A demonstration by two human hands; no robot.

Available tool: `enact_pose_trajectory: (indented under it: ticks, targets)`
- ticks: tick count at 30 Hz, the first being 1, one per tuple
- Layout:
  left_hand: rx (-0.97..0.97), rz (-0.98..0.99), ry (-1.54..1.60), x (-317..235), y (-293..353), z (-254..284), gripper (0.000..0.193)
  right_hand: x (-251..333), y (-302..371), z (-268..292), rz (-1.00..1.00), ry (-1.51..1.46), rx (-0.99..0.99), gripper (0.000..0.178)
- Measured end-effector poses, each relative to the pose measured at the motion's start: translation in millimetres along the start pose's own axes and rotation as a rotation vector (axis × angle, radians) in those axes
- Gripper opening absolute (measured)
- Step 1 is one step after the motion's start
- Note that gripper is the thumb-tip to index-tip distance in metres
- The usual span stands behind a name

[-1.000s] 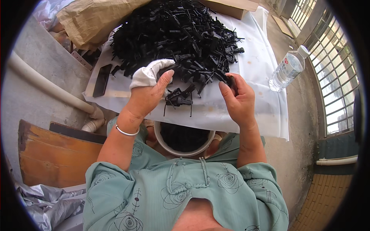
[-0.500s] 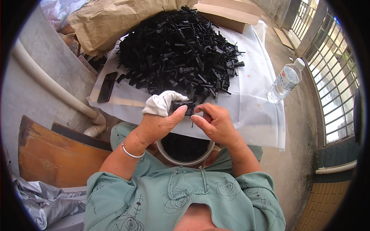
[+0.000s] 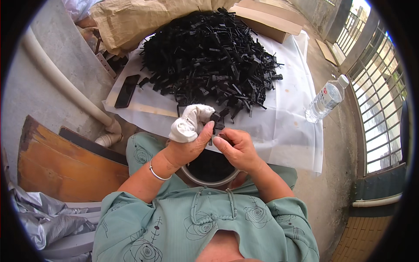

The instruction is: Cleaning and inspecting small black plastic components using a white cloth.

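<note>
A white cloth covering (image 3: 187, 124) wraps the fingers of my left hand (image 3: 185, 150), while its thumb is bare. Between that thumb and the covered fingers I grip a small black plastic part (image 3: 216, 118), above the near edge of the table. Close beside it on the right, my right hand (image 3: 241, 149) is bare, its thumb and forefinger pinched together near the part's lower end. What lies in that pinch is too small to make out. Beneath both hands, between my knees, stands a round bucket (image 3: 210, 183) with a pale rim and dark contents.
A big heap of black plastic parts (image 3: 209, 61) covers the middle of the white-sheeted table (image 3: 288, 139). A phone (image 3: 127, 91) lies at its left edge, a water bottle (image 3: 325, 99) stands at the right. Behind are brown paper (image 3: 131, 22) and a cardboard box (image 3: 266, 19).
My right hand has come closer to the black part and its fingertips have drawn together. My left hand has tilted more upright, still gripping the part. The whole view has shifted slightly.
</note>
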State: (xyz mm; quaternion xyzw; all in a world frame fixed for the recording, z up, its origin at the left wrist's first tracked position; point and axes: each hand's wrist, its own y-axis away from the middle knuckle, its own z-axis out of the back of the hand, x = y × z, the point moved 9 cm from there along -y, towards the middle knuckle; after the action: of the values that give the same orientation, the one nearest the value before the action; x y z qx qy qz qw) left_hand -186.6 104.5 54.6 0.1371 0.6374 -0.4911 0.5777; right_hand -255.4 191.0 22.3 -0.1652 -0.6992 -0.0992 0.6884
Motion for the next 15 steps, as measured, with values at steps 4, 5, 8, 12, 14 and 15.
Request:
enact_pose_trajectory:
  ticks: [4,5,8,12,14,15]
  targets:
    - [0.035,-0.072,-0.19,-1.7,1.3,-4.0,0.027,51.9,20.2,-5.3,0.737,0.576,-0.125,0.015]
    - [0.078,0.12,-0.102,-0.7,1.8,-9.6,0.027,48.6,19.3,-4.2,0.719,0.571,-0.129,0.015]
    - [0.17,0.367,0.138,13.8,12.7,-22.7,0.026,40.0,15.5,25.5,0.553,0.43,-0.395,0.017]
    - [0.233,0.407,0.296,15.2,19.0,-34.9,0.027,5.3,-2.4,34.7,0.162,0.254,-0.24,0.021]
    - [0.184,0.417,0.271,14.6,20.0,-33.6,0.03,6.9,-1.5,36.6,0.138,0.204,-0.219,0.019]
    - [0.184,0.421,0.271,15.4,20.2,-33.3,0.03,5.5,-1.8,37.0,0.119,0.158,-0.198,0.018]
